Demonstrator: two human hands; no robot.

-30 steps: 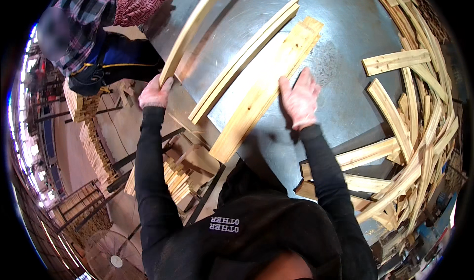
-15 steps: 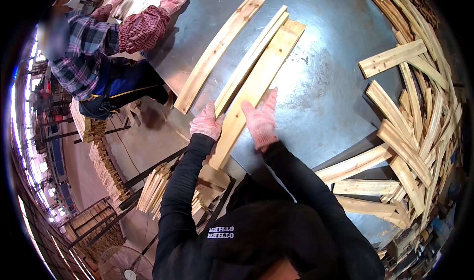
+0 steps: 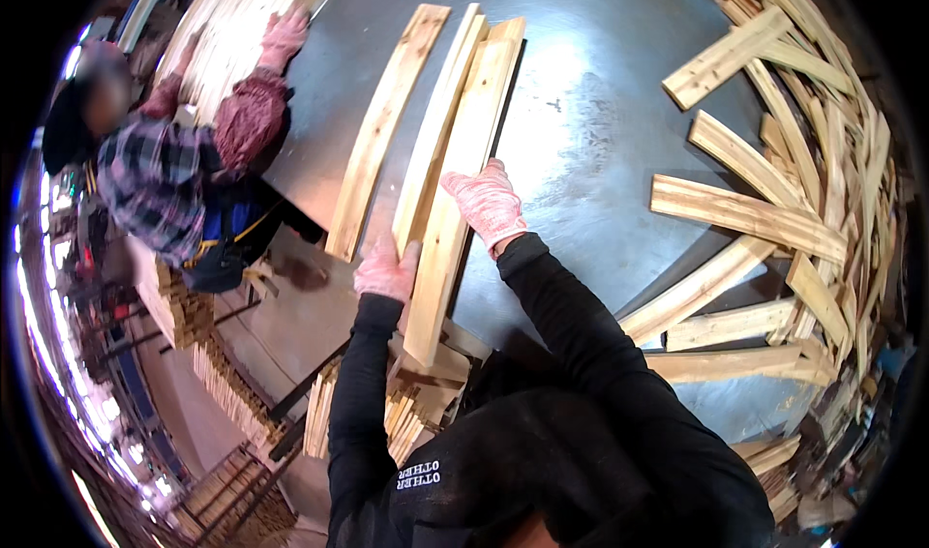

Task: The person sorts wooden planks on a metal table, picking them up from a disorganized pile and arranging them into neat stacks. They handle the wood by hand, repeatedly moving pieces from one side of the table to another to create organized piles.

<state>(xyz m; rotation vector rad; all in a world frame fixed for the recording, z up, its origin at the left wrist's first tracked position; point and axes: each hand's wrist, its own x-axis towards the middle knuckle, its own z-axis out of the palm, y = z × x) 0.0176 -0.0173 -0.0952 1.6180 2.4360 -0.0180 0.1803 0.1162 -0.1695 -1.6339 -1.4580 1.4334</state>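
Two long pale wooden boards lie side by side in front of me on a metal table [image 3: 581, 229]. My right hand [image 3: 487, 200], in a pink glove, grips the right-hand board [image 3: 474, 132] by its right edge. A dark shadow runs along that edge, and the board's near end juts past the table. My left hand [image 3: 387, 272], also gloved, is closed around the near end of the middle board [image 3: 440, 122], thumb toward the right-hand board. The middle board seems to stand tilted against its neighbour. Apart from them, a third board [image 3: 392, 127] lies flat on the left.
A loose heap of boards [image 3: 745, 219] spreads over the table's right side. At upper left a co-worker [image 3: 160, 176] in a plaid shirt reaches over a wide row of pale strips [image 3: 242, 35]. Stacked wood [image 3: 232, 388] and a rack [image 3: 237, 495] stand at lower left.
My right hand has gone from spread fingers over the right-hand board to a closed grip on its edge. That board has tipped or lifted slightly. The whole view has shifted.
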